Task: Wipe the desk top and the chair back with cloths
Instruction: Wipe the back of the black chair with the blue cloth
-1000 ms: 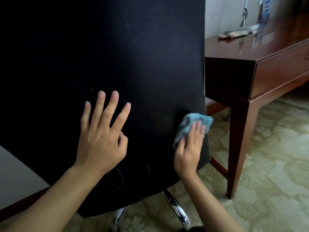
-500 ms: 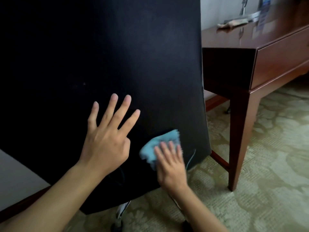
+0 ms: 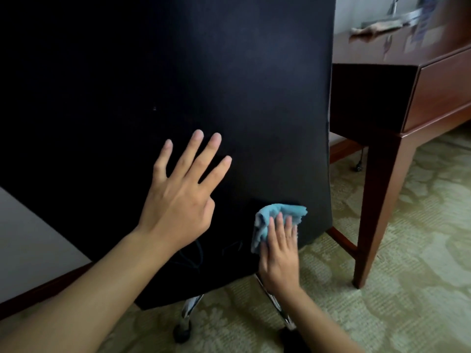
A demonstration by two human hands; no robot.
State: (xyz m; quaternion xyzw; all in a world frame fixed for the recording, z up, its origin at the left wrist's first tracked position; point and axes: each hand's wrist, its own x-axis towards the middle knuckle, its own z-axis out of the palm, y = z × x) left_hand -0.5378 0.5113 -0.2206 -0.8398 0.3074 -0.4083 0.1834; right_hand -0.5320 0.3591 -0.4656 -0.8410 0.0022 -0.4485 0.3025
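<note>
My right hand pressed the blue cloth flat-fingered low on the chair back, unwiped fabric rising above; my left hand lay spread, empty, beside it.

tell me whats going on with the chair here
A person is wiping the black chair back. The right hand presses a blue cloth flat against its lower right part, while the left hand lies spread on the back, likely to steady it. Another cloth lies on the wooden desk to the right.
</note>
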